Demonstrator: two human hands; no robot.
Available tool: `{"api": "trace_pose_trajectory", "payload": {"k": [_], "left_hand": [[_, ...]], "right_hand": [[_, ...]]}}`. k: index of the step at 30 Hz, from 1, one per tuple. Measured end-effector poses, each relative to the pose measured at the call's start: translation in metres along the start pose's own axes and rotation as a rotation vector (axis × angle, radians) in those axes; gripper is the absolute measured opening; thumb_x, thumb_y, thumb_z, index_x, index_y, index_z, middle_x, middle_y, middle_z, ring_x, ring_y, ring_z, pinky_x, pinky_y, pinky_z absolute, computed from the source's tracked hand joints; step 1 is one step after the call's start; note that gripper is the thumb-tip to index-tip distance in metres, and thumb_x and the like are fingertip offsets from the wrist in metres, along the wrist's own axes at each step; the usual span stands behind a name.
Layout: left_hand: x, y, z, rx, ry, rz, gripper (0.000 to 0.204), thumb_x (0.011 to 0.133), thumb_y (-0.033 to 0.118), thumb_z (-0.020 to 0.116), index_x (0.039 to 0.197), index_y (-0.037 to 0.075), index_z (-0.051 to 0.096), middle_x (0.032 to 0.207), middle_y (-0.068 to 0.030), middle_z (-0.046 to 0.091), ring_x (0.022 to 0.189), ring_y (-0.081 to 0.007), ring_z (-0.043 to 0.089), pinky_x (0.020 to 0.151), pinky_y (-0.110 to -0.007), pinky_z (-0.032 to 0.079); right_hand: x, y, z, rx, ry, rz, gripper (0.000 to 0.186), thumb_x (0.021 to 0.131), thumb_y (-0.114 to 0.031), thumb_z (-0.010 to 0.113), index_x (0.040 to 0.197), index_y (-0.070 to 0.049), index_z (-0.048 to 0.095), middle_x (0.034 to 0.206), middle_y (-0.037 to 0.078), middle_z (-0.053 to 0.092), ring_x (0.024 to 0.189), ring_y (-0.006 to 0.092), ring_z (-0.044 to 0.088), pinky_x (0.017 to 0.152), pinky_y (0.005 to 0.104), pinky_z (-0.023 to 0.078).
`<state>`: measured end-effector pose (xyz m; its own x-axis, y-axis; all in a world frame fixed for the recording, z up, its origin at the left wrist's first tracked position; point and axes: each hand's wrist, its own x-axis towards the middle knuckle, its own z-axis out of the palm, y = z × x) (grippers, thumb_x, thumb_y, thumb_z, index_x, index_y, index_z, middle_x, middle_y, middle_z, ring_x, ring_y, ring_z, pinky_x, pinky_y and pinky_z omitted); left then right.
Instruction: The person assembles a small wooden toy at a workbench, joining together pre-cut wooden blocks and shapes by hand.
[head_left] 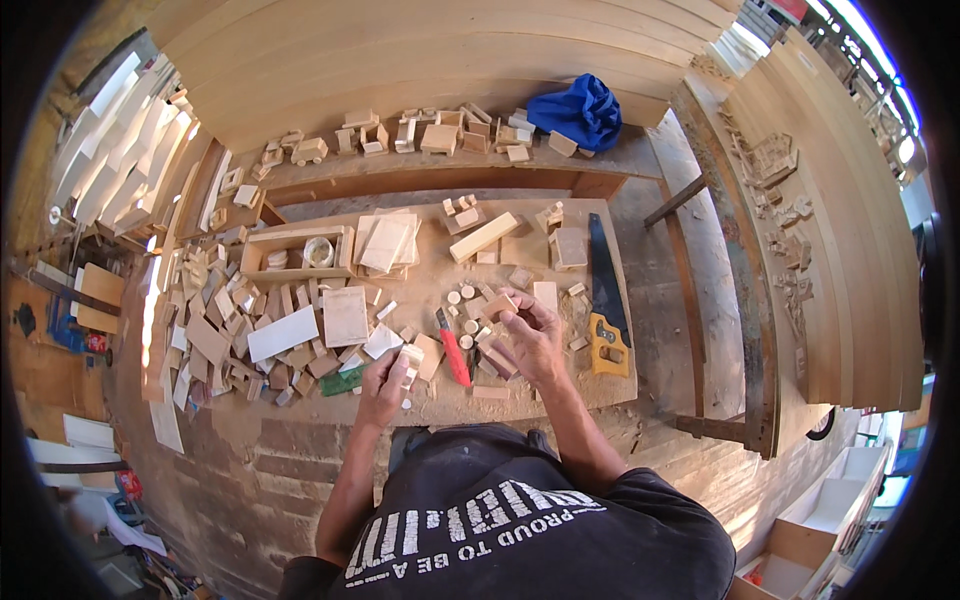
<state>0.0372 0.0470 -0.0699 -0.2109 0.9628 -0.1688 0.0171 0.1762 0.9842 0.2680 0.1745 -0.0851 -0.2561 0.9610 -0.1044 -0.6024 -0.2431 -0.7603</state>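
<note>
Work in hand looks like handling small wooden parts, one per hand. Left hand, lower centre of frame, curled closed on a pale wooden block. Right hand, near centre, pinches a flat wooden piece, thumb against fingers. Mating them would call for closing the gap, squaring faces. Forearms converge over the surface, right reaching higher in frame.

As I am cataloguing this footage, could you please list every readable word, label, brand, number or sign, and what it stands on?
Black shirt: large white lettering and bars, clear enough to read, but I do not copy printed words.
Saw with yellow handle: no lettering I can make out at this size.
Red-handled tool: none I can make out either.
</note>
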Motion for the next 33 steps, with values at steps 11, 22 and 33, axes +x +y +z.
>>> {"api": "trace_pose_trajectory", "payload": {"k": [11, 22, 33], "left_hand": [[0.029, 0.072, 0.032, 0.182, -0.312, 0.23, 0.036, 0.098, 0.022, 0.057, 0.119, -0.007, 0.063, 0.072, -0.0036, 0.061, 0.064, -0.0082, 0.051, 0.057, -0.027, 0.042], [0.023, 0.089, 0.02, 0.179, -0.384, 0.195, 0.037, 0.096, 0.021, 0.06, 0.12, -0.008, 0.064, 0.069, -0.002, 0.058, 0.063, -0.0055, 0.047, 0.056, -0.026, 0.04], [0.011, 0.122, 0.01, 0.309, -0.358, 0.29, 0.036, 0.092, 0.014, 0.064, 0.118, -0.011, 0.064, 0.075, -0.0083, 0.064, 0.066, -0.0091, 0.054, 0.058, -0.027, 0.044]], "right_hand": [[-0.026, -0.027, 0.042, 0.195, 0.009, 0.303, 0.008, 0.093, -0.004, 0.068, 0.098, -0.005, 0.062, 0.087, 0.006, 0.068, 0.064, 0.0136, 0.065, 0.061, 0.0231, 0.056], [-0.043, -0.043, 0.06, 0.18, -0.107, 0.346, 0.009, 0.093, -0.006, 0.069, 0.099, -0.003, 0.063, 0.082, 0.006, 0.069, 0.064, 0.0116, 0.066, 0.057, 0.0241, 0.055], [-0.045, -0.047, 0.073, 0.038, -0.121, 0.374, 0.015, 0.093, -0.009, 0.072, 0.102, -0.003, 0.062, 0.079, 0.007, 0.07, 0.062, 0.012, 0.068, 0.051, 0.0215, 0.054]]}}
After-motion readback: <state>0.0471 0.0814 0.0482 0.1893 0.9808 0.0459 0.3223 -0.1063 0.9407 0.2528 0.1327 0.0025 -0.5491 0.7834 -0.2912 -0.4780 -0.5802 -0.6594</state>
